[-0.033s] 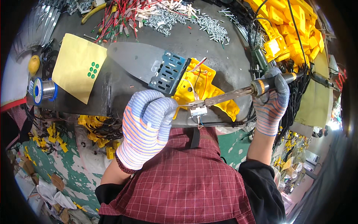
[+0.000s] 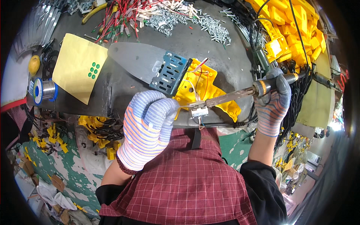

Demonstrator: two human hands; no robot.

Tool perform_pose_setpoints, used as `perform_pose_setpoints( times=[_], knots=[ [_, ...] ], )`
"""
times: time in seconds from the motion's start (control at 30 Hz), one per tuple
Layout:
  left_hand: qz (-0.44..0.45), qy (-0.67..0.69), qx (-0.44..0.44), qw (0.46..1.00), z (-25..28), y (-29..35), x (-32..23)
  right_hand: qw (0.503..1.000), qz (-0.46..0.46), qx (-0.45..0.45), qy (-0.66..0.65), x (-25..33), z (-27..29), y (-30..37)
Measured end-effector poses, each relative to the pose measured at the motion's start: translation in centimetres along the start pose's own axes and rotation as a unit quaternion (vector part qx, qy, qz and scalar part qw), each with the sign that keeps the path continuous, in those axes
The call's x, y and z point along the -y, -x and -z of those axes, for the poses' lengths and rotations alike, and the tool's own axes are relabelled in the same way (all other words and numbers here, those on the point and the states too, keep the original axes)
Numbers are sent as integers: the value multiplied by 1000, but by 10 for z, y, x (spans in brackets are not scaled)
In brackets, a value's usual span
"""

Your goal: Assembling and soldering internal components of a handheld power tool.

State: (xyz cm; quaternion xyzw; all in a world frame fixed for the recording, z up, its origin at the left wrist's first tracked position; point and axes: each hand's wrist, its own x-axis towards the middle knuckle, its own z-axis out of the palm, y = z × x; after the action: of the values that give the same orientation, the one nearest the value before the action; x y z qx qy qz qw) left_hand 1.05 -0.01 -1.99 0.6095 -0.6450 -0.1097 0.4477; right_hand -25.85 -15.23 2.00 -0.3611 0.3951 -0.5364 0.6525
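My right hand (image 2: 273, 101), in a striped knit glove, is closed round the handle of a soldering iron (image 2: 232, 96) that points left. The iron's tip meets the terminals of a small white switch-like part (image 2: 199, 112), from which thin wires run. My left hand (image 2: 150, 123), gloved alike, pinches a thin solder wire (image 2: 184, 106) whose end reaches the same terminals. Behind the white part lies a yellow plastic housing half (image 2: 221, 98) with red and white wires in it. A slotted dark-blue metal plate (image 2: 169, 74) on a grey pointed blade (image 2: 131, 58) lies against the housing.
At the left stand a solder spool (image 2: 48, 91) and a yellow sheet (image 2: 77, 67) with green dots. Screws (image 2: 213, 30) and red-wired parts (image 2: 122, 17) are heaped at the back. Yellow housings (image 2: 296, 30) pile up at the far right, above black cables (image 2: 294, 108).
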Motion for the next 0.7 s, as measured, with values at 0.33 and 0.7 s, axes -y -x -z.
perform_pose_setpoints(
  times=[0.33, 0.7],
  knots=[
    [-24, 5, -6, 1000, -3, -6, -3, 998, 30, 34, 32, 4, -2, 2],
    [-48, 21, 16, 999, -7, -13, -4, 997, 33, 48, 44, 6, -3, 1]
  ],
)
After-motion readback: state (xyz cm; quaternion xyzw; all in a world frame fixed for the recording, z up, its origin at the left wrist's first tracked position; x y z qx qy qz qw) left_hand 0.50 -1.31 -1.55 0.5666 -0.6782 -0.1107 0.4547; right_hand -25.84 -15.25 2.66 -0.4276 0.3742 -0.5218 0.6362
